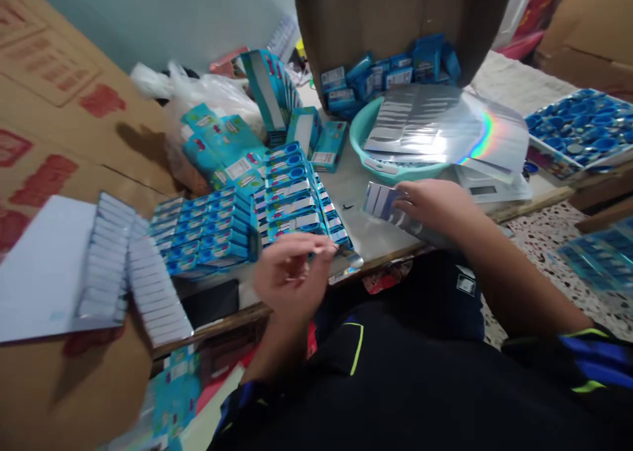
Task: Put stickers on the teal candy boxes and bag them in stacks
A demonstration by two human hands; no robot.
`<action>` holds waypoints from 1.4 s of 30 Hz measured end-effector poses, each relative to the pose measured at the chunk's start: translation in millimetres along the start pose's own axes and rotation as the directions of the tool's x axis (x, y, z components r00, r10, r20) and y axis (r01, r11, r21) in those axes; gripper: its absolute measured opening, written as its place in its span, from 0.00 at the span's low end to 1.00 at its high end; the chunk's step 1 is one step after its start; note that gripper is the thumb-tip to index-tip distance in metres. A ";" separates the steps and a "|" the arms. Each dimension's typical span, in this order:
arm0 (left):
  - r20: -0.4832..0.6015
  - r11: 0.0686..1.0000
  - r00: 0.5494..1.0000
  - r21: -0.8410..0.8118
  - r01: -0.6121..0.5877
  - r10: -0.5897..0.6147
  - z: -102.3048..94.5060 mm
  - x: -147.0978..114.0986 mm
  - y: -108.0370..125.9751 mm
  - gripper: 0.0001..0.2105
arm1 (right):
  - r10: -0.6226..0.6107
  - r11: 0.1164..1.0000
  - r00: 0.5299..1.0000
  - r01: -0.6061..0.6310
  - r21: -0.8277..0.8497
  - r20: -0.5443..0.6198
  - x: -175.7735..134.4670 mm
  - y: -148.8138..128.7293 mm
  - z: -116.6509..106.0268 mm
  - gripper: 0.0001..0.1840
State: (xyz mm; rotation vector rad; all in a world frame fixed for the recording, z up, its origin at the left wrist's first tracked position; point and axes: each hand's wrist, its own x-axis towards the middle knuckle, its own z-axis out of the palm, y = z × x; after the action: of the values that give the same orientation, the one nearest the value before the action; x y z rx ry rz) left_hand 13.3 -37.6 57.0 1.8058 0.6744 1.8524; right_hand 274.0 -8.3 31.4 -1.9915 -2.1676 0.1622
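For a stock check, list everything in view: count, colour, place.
Large carton: one, brown, left.
Open carton: one, brown, back.
Boxes: many, blue, in open carton.
Packed rows: several, blue, left.
Bag: one, whitish, back.
Basin: one, turquoise, back.
Large sheets: several, silvery, over basin.
Scale: one, white, beside basin.
Tray: one, white, right.
Pieces: many, blue, in tray.
Strip sheets: several, white, left.
Slab: one, black, left.
Table: one, greyish, centre.
Small sheet: one, silvery, centre.
Right hand: one, bare, holding small sheet.
Left hand: one, bare, centre.
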 end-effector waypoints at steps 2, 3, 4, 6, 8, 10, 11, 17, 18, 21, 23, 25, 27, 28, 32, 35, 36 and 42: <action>-0.076 0.996 0.997 0.084 0.016 -0.009 -11.4 24.3 4.7 0.22 | -0.096 0.994 0.994 0.093 -0.058 -0.058 19.5 -13.2 5.8 0.15; -0.094 0.992 0.995 0.122 0.042 -0.031 -17.6 35.2 4.2 0.24 | -0.128 0.991 0.985 0.123 -0.050 -0.114 26.5 -22.5 6.4 0.17; -0.105 0.984 0.993 0.157 0.078 -0.061 -23.6 44.8 2.2 0.27 | -0.149 0.989 0.973 0.150 -0.006 -0.176 31.4 -33.1 5.0 0.18; -0.127 0.968 0.984 0.205 0.147 -0.122 -33.9 59.0 -4.6 0.31 | -0.174 0.953 0.941 0.235 0.189 -0.290 35.7 -55.9 -3.7 0.21; -0.137 0.962 0.980 0.215 0.171 -0.143 -40.3 67.5 -12.0 0.35 | -0.206 0.833 0.912 0.353 0.426 -0.354 34.8 -78.0 -16.7 0.22; -0.142 0.962 0.977 0.200 0.184 -0.157 -42.6 72.0 -17.4 0.38 | -0.255 0.671 0.899 0.430 0.604 -0.356 32.6 -97.2 -28.2 0.23; -0.139 0.963 0.976 0.187 0.194 -0.169 -42.4 73.4 -19.1 0.38 | -0.275 0.601 0.897 0.441 0.666 -0.345 32.3 -105.5 -31.9 0.23; -0.109 0.950 0.954 0.110 0.292 -0.281 -40.0 81.8 -26.1 0.35 | -0.229 0.329 0.909 0.409 0.851 -0.348 55.2 -138.9 -20.2 0.16; -0.107 0.947 0.950 0.102 0.304 -0.293 -40.9 85.0 -28.6 0.33 | -0.215 0.294 0.911 0.403 0.866 -0.351 61.0 -141.3 -17.0 0.14; -0.082 0.934 0.939 0.104 0.342 -0.335 -45.6 99.3 -39.8 0.30 | -0.185 0.254 0.909 0.411 0.876 -0.373 76.1 -141.9 -15.0 0.12; -0.065 0.926 0.938 0.152 0.346 -0.340 -48.6 111.1 -49.9 0.27 | -0.184 0.265 0.912 0.404 0.876 -0.366 84.1 -137.9 -19.8 0.15; -0.057 0.912 0.940 0.229 0.341 -0.337 -50.0 121.5 -60.9 0.25 | -0.177 0.271 0.927 0.368 0.889 -0.330 92.4 -132.3 -25.0 0.26; -0.045 0.885 0.935 0.311 0.347 -0.351 -49.6 127.8 -71.2 0.22 | -0.163 0.294 0.941 0.333 0.896 -0.297 101.7 -126.7 -26.3 0.33; -0.034 0.867 0.931 0.352 0.352 -0.364 -48.9 129.0 -75.6 0.20 | -0.153 0.312 0.946 0.319 0.895 -0.285 106.3 -124.4 -24.7 0.34; 0.013 0.794 0.915 0.502 0.343 -0.403 -46.8 123.9 -87.0 0.14 | -0.128 0.294 0.974 0.219 0.930 -0.189 120.0 -117.4 -7.9 0.32; 0.042 0.756 0.885 0.540 0.370 -0.464 -48.6 117.7 -92.3 0.14 | -0.144 0.171 0.979 0.165 0.971 -0.141 124.1 -114.0 6.1 0.36; 0.045 0.747 0.876 0.544 0.382 -0.481 -49.7 116.2 -94.0 0.14 | -0.155 0.133 0.978 0.163 0.978 -0.142 124.9 -113.4 10.4 0.38; 0.027 0.744 0.854 0.506 0.437 -0.519 -52.5 111.9 -102.9 0.19 | -0.108 -0.159 0.986 0.111 0.981 -0.129 127.5 -119.4 39.3 0.46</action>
State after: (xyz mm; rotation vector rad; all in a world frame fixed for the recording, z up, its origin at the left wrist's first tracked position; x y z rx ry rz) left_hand -43.4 111.5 77.1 1.8059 1.4889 1.2321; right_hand 139.5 109.8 26.9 -0.7051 -1.1464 1.3584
